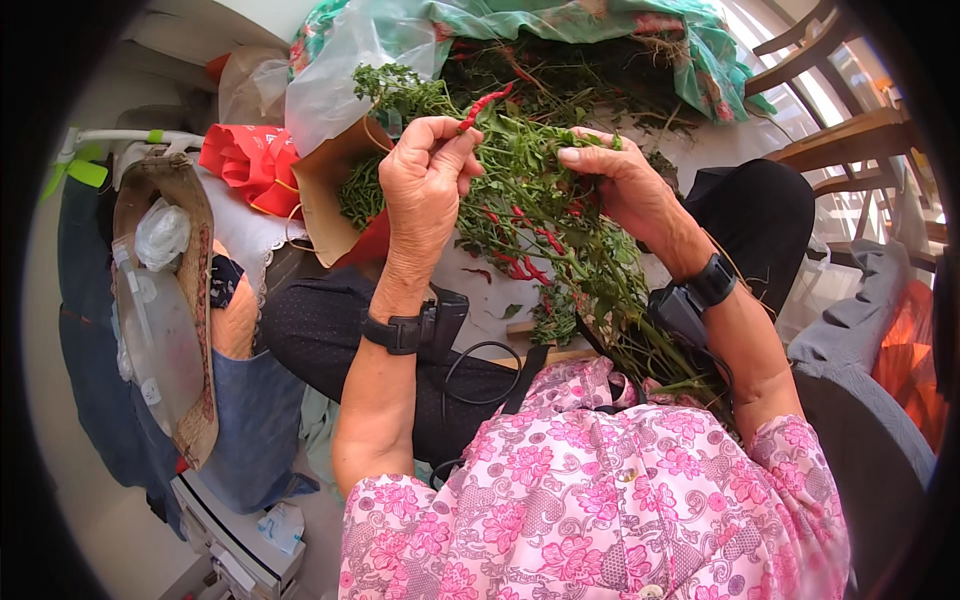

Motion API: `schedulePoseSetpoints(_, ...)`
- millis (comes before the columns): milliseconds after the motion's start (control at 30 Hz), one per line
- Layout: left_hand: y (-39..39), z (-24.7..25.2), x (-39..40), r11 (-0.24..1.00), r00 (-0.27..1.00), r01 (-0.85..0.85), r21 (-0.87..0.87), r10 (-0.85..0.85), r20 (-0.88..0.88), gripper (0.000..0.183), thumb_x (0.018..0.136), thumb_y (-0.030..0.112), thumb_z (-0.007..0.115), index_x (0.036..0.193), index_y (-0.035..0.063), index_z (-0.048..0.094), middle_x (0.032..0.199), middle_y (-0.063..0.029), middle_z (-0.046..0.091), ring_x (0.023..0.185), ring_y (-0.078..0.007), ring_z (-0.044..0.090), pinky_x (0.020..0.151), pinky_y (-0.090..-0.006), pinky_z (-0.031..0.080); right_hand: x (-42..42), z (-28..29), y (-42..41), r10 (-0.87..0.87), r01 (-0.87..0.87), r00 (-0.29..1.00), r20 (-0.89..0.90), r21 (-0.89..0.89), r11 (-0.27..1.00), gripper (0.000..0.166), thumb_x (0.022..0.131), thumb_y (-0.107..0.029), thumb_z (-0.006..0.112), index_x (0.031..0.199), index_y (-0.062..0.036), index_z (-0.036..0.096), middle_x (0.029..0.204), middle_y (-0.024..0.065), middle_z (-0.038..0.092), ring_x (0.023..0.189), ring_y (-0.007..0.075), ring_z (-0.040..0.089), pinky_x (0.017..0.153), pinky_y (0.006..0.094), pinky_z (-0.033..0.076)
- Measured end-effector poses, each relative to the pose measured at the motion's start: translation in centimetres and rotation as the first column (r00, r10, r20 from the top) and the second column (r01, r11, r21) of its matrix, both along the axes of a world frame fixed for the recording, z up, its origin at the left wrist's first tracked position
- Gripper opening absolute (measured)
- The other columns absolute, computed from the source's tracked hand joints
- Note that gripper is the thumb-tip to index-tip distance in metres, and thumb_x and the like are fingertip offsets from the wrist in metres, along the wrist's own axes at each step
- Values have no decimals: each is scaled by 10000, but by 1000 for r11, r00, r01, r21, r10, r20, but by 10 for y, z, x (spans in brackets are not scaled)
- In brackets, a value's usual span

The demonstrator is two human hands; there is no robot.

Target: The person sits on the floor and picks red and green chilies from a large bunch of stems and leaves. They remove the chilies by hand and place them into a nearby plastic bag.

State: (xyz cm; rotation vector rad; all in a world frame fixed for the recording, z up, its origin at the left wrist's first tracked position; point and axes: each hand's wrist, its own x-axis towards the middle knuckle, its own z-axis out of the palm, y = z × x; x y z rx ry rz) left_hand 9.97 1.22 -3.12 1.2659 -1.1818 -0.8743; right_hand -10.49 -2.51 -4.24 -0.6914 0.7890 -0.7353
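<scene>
Between the thumb and fingers of my left hand [435, 161] is a wrinkled red chili pepper [486, 105], its tip pointing up and to the right. My right hand [626, 180] grips the leafy part of an uprooted chili plant [555, 202], whose stems run down to the right towards my lap. Several red chilies [525, 266] hang among its leaves. Left of the plant, a brown paper bag [330, 195] stands open with green chilies [364, 187] inside, partly behind my left wrist.
A green floral cloth [555, 19] lies at the back around a heap of chili plants [570, 82]. Beside the paper bag sit a red bag [251, 165] and a clear plastic bag [360, 75]. Wooden chairs [840, 142] stand at right. Another person's arm [232, 322] shows at left.
</scene>
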Motion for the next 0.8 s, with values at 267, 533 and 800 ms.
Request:
schedulePoseSetpoints(267, -5, 1, 5, 999, 892, 9, 53, 16, -451, 79, 903, 20, 578, 886, -56, 580, 747, -105, 635, 517, -84, 518, 422, -204, 389, 14, -4, -1, 46, -59, 990, -135, -91, 994, 163, 802, -151, 709, 913, -67, 623, 762, -23, 614, 607, 58, 556, 497, 211, 425)
schedulePoseSetpoints(533, -14, -5, 15, 996, 778, -46, 71, 80, -623, 77, 891, -2, 587, 888, -70, 551, 801, -126, 612, 550, -121, 522, 418, -242, 404, 29, -9, -4, 23, -41, 991, -134, -138, 990, 135, 788, -151, 731, 782, -58, 634, 672, -2, 593, 552, 65, 533, 463, 210, 409)
schedulePoseSetpoints(800, -22, -4, 93, 994, 754, -79, -78, 8, -657, 118, 899, -55, 497, 1007, -55, 543, 898, -105, 551, 670, -128, 478, 577, -267, 397, 10, -9, -14, 17, -22, 999, -40, -130, 991, 116, 819, -113, 703, 873, -26, 648, 736, 35, 633, 584, 88, 568, 478, 221, 459)
